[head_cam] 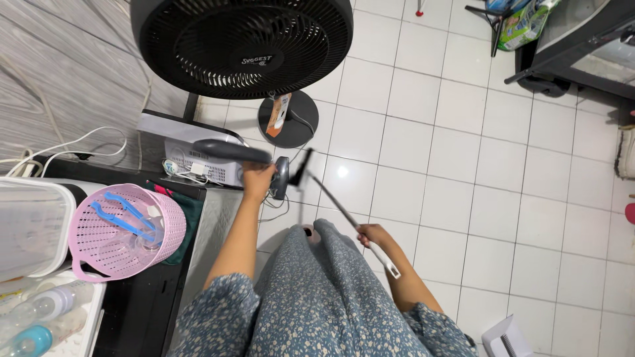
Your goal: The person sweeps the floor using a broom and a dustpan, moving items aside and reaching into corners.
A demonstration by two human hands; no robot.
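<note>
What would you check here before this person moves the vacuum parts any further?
1. Left hand grips the dark vacuum body: ok.
2. Right hand grips the thin metal tube: ok.
3. Tube's upper end seated in the vacuum body: cannot tell, the joint is hard to see.
4. Standing fan apart from the vacuum body: not ok, its base stands just beyond.
5. White cables away from the hands: ok.
6. Pink basket set back from the counter edge: cannot tell.
</note>
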